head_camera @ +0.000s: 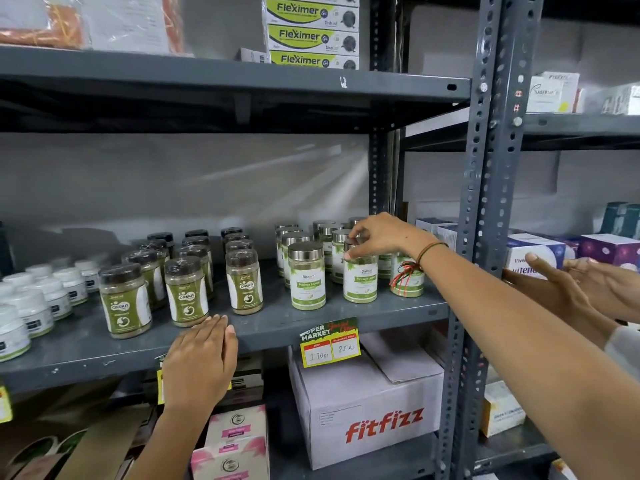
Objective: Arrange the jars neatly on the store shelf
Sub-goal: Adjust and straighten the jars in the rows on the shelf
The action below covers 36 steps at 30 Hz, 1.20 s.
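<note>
Middle grey metal shelf (pixel 277 327): squat white plastic tubs (pixel 31 303) at far left; dark-lidded green-labelled jars (pixel 188 289) in rows right of them; silver-lidded clear jars (pixel 308 275) further right. Right hand (pixel 377 237) on lid of front silver-lidded jar (pixel 360 275). Left hand (pixel 199 362) on shelf front edge, before dark-lidded jars. White cardboard carton (pixel 367 410) below.

1. The Moringa jars (pixel 323 233) behind the front jar (pixel 360 275) are largely hidden by it and the right hand (pixel 381 237).
2. The white tubs (pixel 14 332), far left of that jar, are cut by the edge.
3. Another person's hands (pixel 588 289), right of it, are blurred.
</note>
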### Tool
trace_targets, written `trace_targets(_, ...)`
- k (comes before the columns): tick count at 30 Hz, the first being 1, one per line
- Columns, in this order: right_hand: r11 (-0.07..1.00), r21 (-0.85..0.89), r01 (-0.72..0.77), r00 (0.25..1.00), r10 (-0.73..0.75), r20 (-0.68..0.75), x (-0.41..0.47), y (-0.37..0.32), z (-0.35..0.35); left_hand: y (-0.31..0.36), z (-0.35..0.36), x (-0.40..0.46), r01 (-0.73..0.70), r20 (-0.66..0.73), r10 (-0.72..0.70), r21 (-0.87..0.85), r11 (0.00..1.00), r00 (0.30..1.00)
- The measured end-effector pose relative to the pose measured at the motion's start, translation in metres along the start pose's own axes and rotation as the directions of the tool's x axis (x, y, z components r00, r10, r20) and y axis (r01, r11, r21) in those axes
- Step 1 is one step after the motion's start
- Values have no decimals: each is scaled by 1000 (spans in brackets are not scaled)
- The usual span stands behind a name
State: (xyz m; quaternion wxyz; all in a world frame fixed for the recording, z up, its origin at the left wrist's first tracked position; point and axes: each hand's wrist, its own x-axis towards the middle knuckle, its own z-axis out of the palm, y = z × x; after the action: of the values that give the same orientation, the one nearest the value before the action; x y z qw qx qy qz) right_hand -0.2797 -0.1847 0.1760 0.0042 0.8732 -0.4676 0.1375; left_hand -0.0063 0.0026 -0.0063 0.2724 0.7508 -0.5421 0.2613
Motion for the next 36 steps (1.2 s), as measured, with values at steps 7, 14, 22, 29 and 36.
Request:
trace_targets(7, 997, 14, 81, 964, -74, -255, 5, -37, -1, 0, -1, 1, 7, -10, -7, -4, 1000, 1000)
trace_targets(14, 931, 33, 363, 922, -355, -152, 29, -144, 22, -1, 1, 2, -5, -32, 6, 3, 1000, 999)
trace_targets(22, 941, -9, 338, 941, -338, -20, 45, -175, 46, -5, 3, 4, -23, -38, 22, -2, 1000, 999)
trace_targets(29, 945, 29, 326, 945, -325, -25, 46, -173, 46, -5, 3, 4, -24, -46, 24, -16, 1000, 999)
trace_targets(36, 945, 47, 323, 946, -323, -13, 43, -173, 45, -6, 6, 4, -33, -49, 32, -27, 999, 998)
